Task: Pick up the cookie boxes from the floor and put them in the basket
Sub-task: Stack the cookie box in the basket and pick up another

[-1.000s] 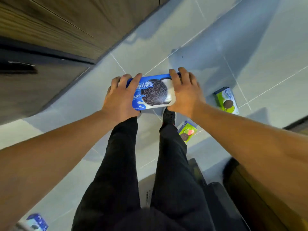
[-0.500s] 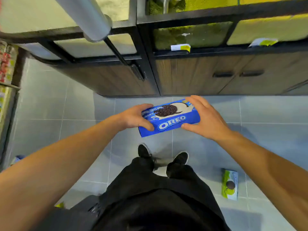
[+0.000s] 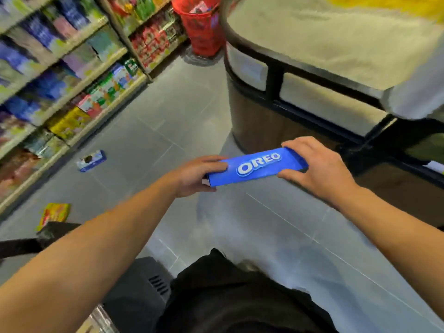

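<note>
I hold a blue Oreo cookie box (image 3: pixel 255 167) level in front of me, its narrow logo side facing up. My left hand (image 3: pixel 194 175) grips its left end and my right hand (image 3: pixel 317 165) grips its right end. A second blue cookie box (image 3: pixel 92 160) lies on the grey floor to the left, by the shelves. A yellow-green box (image 3: pixel 54 215) lies on the floor nearer to me at the left. A red basket (image 3: pixel 200 27) stands far down the aisle at the top centre.
Stocked shelves (image 3: pixel 60 75) run along the left side. A wood and black display counter (image 3: pixel 300 104) fills the right. A dark object (image 3: pixel 137 287) sits by my legs at bottom left. The grey tiled aisle (image 3: pixel 168 121) runs between shelves and counter.
The view has swung left from the cabinet fronts to the aisle with the shelves and red basket. The Oreo box has turned so its narrow logo side faces up, still held by both hands.
</note>
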